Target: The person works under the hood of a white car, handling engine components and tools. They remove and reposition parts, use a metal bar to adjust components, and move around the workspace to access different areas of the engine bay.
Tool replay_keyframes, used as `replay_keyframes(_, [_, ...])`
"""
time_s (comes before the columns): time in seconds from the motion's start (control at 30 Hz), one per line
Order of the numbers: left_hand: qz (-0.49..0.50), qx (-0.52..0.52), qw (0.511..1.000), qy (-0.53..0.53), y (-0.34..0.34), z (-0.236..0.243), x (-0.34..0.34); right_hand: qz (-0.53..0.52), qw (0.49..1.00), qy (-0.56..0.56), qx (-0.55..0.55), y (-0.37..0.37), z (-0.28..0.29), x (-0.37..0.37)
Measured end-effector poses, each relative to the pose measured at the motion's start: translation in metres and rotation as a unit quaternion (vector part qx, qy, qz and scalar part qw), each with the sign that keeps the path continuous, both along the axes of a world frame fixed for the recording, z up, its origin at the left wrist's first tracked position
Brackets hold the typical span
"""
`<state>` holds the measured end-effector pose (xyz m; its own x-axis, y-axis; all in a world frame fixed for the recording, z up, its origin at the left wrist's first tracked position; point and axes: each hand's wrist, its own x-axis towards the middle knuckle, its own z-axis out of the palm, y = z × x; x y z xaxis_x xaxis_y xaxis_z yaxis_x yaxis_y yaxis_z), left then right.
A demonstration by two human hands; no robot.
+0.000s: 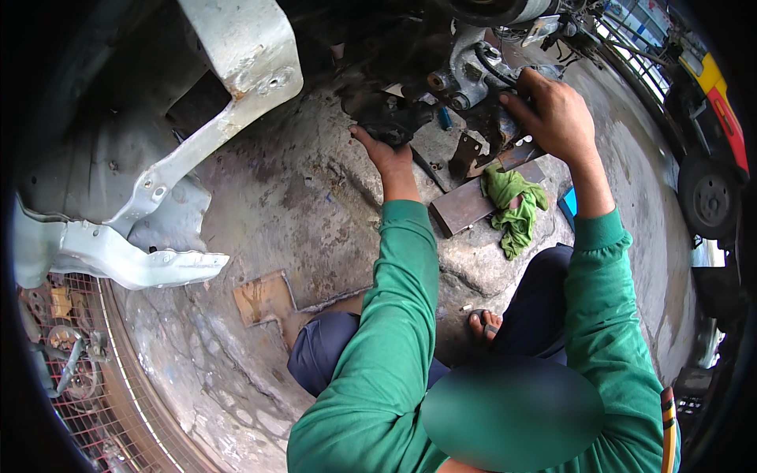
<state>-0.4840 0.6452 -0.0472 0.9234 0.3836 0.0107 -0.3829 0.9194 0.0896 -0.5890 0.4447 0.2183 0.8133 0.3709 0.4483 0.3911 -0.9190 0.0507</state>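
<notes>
My left hand (pixel 386 162) is closed around a dark, bulky object (pixel 392 130) whose kind is lost in shadow. A black cord (pixel 428 169) hangs below it toward the floor. Farther right, my right hand (pixel 558 117) has its fingers curled at the end of a curved black hose (pixel 490 69), which runs beside a grey metal arm (pixel 467 77) with round bushings. Between the hands lie a small blue cylinder (pixel 445 118) and a rusty bracket (pixel 465 156). Nearer me, a green rag (pixel 514 206) drapes over a brown metal block (pixel 460 209).
A bent silver vehicle panel (pixel 158 189) juts in from the left. Below it stands a red wire-mesh basket (pixel 75 370) with metal parts. A blue object (pixel 568 206) lies by my right forearm. At the far right is a vehicle wheel (pixel 710 195). The concrete floor (pixel 260 189) is rough and stained.
</notes>
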Motion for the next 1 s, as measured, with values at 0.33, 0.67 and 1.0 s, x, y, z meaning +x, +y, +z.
replay_keyframes(0.33, [-0.011,0.022,1.000,-0.004,-0.006,0.010,-0.006,0.016,1.000,-0.020,-0.007,-0.005,-0.003,0.003])
replay_keyframes(0.67, [-0.020,0.019,1.000,-0.002,-0.006,0.005,-0.003,0.001,1.000,-0.012,-0.019,-0.005,-0.003,0.003])
replay_keyframes(1.0, [-0.012,0.024,1.000,0.000,-0.012,0.013,-0.004,-0.011,1.000,-0.009,-0.016,-0.004,-0.004,0.003])
